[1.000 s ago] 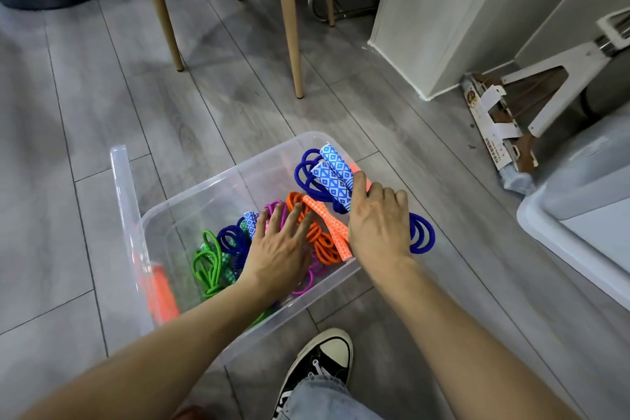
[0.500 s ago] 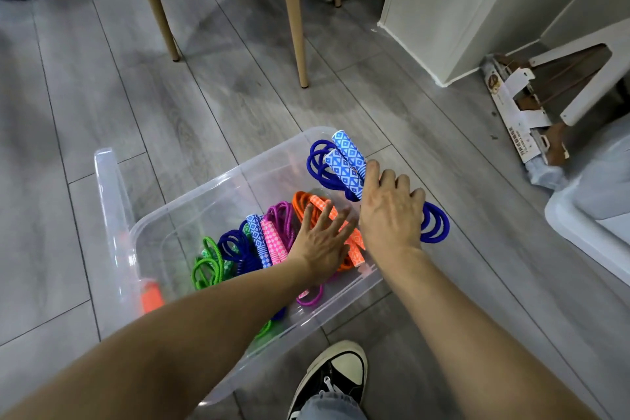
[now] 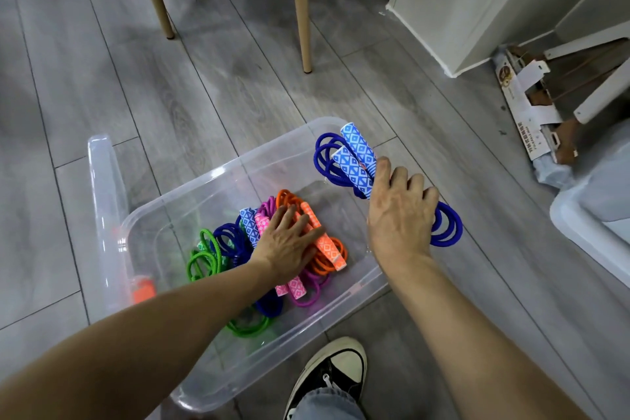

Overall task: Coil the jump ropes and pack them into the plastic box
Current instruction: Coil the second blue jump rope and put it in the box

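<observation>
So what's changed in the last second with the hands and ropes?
The left hand slid rightwards across the box, off the green and blue coils, and now presses the orange rope and pink rope. The right hand kept its grip on the blue rope above the rim.

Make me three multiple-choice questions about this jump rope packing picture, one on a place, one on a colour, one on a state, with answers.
1. Where is the left hand?
A. on the floor
B. on the ropes inside the plastic box
C. on a chair leg

2. What colour is the cord of the rope the right hand holds?
A. dark blue
B. green
C. orange

3. That blue jump rope is:
A. uncoiled on the floor
B. lying in the box
C. coiled, held over the box's right edge

Answers: B, fingers spread on the orange jump rope; A, blue loops show beside the hand; C, loops bundled with both handles.
</observation>
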`<move>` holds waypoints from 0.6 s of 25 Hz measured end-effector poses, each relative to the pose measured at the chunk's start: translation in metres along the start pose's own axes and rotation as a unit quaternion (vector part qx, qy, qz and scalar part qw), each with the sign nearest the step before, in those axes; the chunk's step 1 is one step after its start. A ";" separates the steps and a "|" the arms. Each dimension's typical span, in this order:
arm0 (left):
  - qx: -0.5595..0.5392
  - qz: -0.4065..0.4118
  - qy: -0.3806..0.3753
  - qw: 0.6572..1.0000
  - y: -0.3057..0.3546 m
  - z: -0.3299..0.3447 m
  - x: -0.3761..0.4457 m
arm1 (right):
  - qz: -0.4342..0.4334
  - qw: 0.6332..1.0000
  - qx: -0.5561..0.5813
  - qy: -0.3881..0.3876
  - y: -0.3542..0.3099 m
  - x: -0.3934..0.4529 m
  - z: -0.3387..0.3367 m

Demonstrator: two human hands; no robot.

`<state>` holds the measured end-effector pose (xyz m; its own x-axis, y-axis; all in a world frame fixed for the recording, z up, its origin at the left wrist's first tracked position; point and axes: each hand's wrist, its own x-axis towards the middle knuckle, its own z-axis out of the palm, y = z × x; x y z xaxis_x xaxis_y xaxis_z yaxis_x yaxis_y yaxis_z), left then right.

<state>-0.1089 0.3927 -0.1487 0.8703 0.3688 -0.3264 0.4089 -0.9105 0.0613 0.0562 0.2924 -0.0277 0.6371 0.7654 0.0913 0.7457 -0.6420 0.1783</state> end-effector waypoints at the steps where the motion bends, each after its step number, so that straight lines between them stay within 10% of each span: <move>1: -0.001 -0.015 -0.005 1.000 0.005 0.000 0.000 | 0.001 1.000 -0.004 0.008 -0.004 -0.001 -0.002; 15: -0.030 -0.115 -0.033 0.992 0.022 0.003 -0.013 | 0.011 0.956 0.129 -0.264 -0.073 0.013 0.069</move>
<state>-0.1117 0.3671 -0.1464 0.7334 0.5507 -0.3986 0.6120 -0.7901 0.0344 0.0231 0.3461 -0.1074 0.6124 0.6656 -0.4266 0.7106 -0.6999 -0.0720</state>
